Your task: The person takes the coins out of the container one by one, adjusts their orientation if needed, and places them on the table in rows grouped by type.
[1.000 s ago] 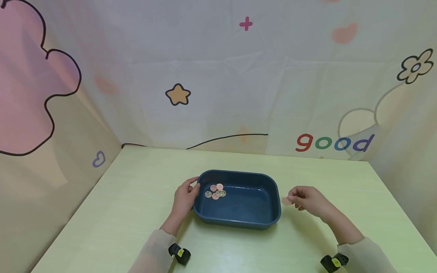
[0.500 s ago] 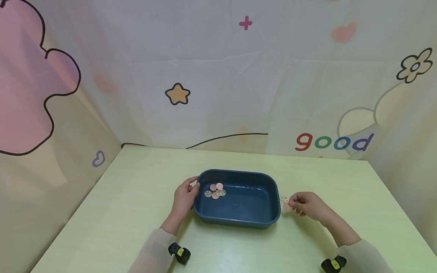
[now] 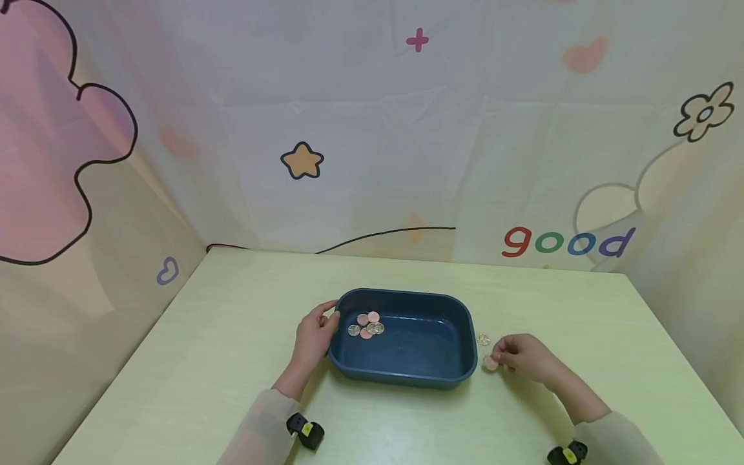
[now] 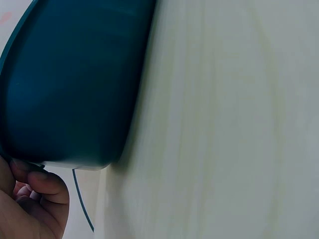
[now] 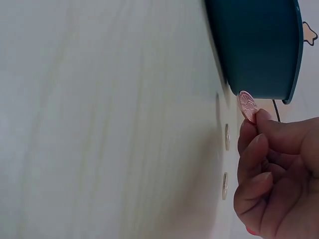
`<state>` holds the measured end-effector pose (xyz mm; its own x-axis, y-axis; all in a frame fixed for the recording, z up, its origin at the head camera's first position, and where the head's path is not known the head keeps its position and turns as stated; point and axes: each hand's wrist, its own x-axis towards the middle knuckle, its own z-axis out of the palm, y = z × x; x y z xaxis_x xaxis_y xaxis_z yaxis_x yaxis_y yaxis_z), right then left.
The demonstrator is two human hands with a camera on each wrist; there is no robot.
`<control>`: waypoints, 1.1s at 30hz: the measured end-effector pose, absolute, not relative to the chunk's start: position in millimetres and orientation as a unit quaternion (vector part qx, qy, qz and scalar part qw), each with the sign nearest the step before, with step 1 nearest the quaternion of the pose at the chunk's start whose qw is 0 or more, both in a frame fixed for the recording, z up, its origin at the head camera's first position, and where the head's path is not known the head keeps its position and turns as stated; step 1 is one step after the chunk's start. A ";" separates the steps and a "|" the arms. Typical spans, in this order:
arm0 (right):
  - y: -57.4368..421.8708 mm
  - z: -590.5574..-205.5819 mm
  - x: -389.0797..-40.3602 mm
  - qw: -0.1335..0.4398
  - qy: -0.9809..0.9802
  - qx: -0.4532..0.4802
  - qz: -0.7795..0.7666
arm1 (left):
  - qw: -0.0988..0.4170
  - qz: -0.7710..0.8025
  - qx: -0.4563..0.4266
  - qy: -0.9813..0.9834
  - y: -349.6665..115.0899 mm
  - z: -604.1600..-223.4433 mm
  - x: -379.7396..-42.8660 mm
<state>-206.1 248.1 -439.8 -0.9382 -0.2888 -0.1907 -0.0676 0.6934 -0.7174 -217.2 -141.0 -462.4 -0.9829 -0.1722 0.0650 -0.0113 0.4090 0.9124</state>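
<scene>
A dark blue rectangular basin [image 3: 407, 349] stands on the table, with several copper and gold coins [image 3: 372, 328] lying in its left part. My left hand [image 3: 316, 334] grips the basin's left end; in the left wrist view its fingers [image 4: 50, 186] curl at the wall. Just right of the basin, my right hand [image 3: 526, 356] pinches a copper coin [image 5: 247, 106] between thumb and forefinger, above the table. A gold coin [image 3: 484, 339] lies flat by the basin's right side. Two coins show on the table in the right wrist view, the nearer coin [image 5: 225, 185] beside the hand.
The pale wood-grain table [image 3: 232, 361] ends at a printed cloth backdrop [image 3: 372, 161], and cloth also hangs at both sides. Each wrist wears a small black camera, one being the left camera [image 3: 305, 431].
My right hand has moved slightly toward me with the copper coin, uncovering the gold coin beside the basin. The left hand and the basin have stayed in place.
</scene>
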 end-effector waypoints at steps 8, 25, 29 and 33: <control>248.9 -445.8 -207.7 0.139 0.919 -0.109 -0.353 | 0.077 -0.539 0.058 -0.837 -141.2 -462.2 -217.2; 246.0 -447.7 -215.4 0.121 0.942 -0.125 -0.286 | 0.077 -0.541 0.056 -0.836 -140.3 -463.5 -218.2; 244.1 -448.6 -216.0 0.123 0.943 -0.122 -0.283 | 0.076 -0.542 0.057 -0.835 -140.3 -462.8 -217.6; 241.8 -449.9 -216.0 0.120 0.946 -0.124 -0.276 | 0.077 -0.538 0.058 -0.837 -140.4 -461.9 -217.2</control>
<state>-216.0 241.8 -449.9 -0.9406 -0.3005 -0.1580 -0.1683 0.8170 -0.5516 -217.2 -140.4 -461.9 -0.9813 -0.1805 0.0669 -0.0141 0.4141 0.9101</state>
